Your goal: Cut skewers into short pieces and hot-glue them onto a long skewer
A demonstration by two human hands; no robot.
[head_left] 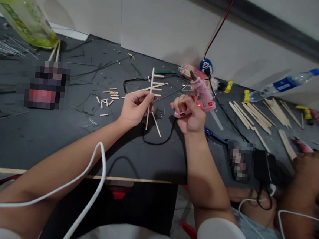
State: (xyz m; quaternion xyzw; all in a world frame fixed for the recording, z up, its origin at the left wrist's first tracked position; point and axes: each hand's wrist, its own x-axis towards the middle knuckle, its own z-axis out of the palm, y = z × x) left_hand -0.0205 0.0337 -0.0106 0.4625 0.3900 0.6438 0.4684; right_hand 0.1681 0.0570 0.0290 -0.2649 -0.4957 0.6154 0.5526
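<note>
My left hand (135,108) pinches a thin wooden stick (152,80) between thumb and fingers, holding it upright. Short crosspieces (159,76) stick out from its right side. Below the fingers another slim stick (156,124) slants down to the right; whether it is joined to the first I cannot tell. My right hand (189,113) is wrapped round the handle of a pink glue gun (202,91), whose dark nozzle points up and left. A small red light glows on the gun, and a clear glue stick (216,119) comes out of its back.
Several short cut pieces (113,94) lie left of my hands. Bundles of sticks (256,116), a water bottle (284,85) and a phone (238,161) are to the right. A green bottle (23,11) stands back left. Another person's hand (311,166) works at far right.
</note>
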